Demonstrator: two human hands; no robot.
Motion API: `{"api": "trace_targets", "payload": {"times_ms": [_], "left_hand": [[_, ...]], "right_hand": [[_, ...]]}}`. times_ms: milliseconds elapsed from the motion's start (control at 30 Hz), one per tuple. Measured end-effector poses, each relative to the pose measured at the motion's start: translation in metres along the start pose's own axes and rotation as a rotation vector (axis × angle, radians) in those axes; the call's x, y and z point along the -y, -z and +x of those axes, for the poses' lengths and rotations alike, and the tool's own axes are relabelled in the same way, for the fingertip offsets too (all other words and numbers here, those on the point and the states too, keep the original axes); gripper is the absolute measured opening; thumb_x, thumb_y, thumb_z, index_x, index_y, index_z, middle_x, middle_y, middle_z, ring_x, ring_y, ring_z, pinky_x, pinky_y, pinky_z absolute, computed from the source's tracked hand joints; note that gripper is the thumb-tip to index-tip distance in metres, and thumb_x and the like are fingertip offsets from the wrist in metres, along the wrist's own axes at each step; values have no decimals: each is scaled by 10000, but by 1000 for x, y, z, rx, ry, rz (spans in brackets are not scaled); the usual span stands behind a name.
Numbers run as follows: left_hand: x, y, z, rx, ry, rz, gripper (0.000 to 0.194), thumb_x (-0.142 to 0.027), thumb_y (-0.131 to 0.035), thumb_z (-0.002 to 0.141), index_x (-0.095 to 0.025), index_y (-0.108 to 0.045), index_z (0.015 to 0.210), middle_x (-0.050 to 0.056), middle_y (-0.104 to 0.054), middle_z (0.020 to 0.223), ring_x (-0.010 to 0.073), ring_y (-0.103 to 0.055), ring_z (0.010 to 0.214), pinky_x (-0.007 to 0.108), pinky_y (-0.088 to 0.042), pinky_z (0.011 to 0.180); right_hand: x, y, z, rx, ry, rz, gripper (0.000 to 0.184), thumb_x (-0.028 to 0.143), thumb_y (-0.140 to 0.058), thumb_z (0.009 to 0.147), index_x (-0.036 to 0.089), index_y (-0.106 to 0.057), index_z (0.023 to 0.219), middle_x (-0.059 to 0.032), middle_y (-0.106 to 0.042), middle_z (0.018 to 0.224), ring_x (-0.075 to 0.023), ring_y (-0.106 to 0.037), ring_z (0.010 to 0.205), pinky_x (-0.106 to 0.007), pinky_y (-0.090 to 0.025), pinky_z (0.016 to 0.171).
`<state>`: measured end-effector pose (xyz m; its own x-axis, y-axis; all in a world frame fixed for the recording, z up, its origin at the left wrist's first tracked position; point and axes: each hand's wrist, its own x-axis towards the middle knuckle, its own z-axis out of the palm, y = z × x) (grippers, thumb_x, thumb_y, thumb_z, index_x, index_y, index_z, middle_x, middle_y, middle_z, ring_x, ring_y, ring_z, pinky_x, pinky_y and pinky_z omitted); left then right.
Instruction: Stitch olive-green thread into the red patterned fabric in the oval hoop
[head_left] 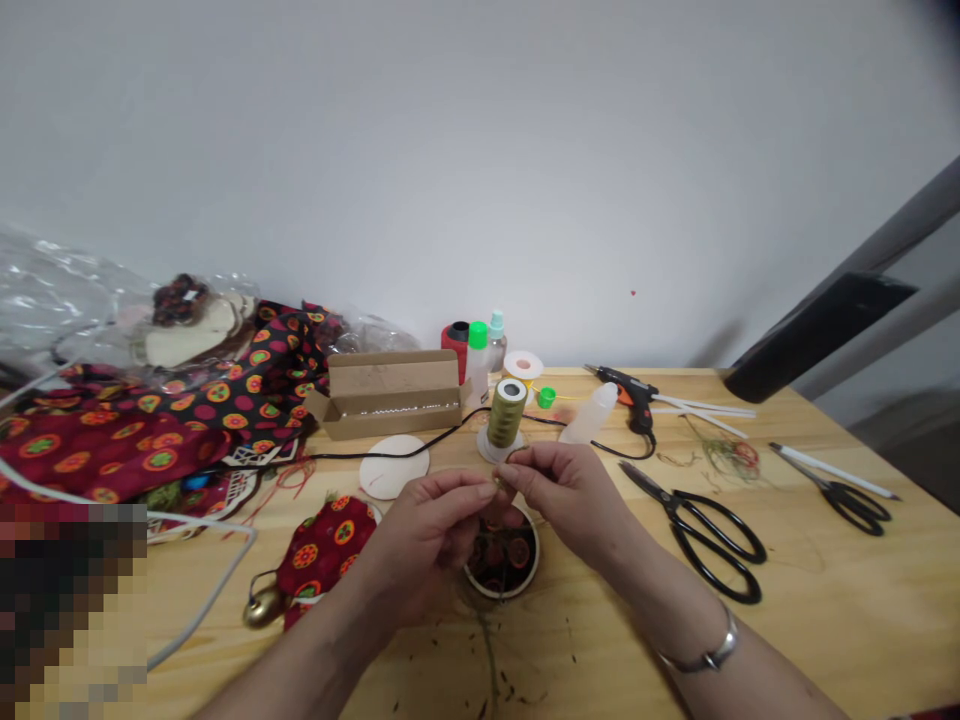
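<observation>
Together, left hand [442,515] and right hand [574,495] pinched on one brassy bit [501,482], one dark disc [502,555] below, two scissors [673,503] rightward.

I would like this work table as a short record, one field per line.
Left hand: pinched at a small item, unclear what
Right hand: pinched at the same item; silver-coloured bracelet on wrist
Below hands: round white-rimmed object, dark patterned inside
Beyond hands: spool of green thread, open cardboard box
Left side: red patterned fabric, brass-coloured piece
Right side: larger scissors, smaller scissors, glue gun
</observation>
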<state>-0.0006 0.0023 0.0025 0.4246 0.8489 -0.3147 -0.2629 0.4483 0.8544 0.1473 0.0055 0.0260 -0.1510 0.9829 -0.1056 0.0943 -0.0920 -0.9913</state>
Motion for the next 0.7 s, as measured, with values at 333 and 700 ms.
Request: {"api": "trace_targets", "payload": {"times_ms": [333, 700], "left_hand": [[4, 3, 1, -75, -23, 42, 139, -280, -642, 705, -145, -669, 688, -60, -424, 463, 37, -249, 409, 205, -127, 396], [3, 0, -1, -42, -64, 116, 180, -308, -627, 719, -141, -693, 699, -35, -480, 485, 43, -248, 413, 221, -128, 410]], "right_hand": [[-10, 4, 3, -5, 105, -78, 150, 246, -587, 726, 138, -641, 638, 1, -582, 602, -110, -479, 587, -231, -379, 571], [-6, 5, 3, 5, 95, -58, 149, 247, -588, 729, 140, -632, 634, -4, -585, 603, -115, -495, 586, -235, -393, 561]]}}
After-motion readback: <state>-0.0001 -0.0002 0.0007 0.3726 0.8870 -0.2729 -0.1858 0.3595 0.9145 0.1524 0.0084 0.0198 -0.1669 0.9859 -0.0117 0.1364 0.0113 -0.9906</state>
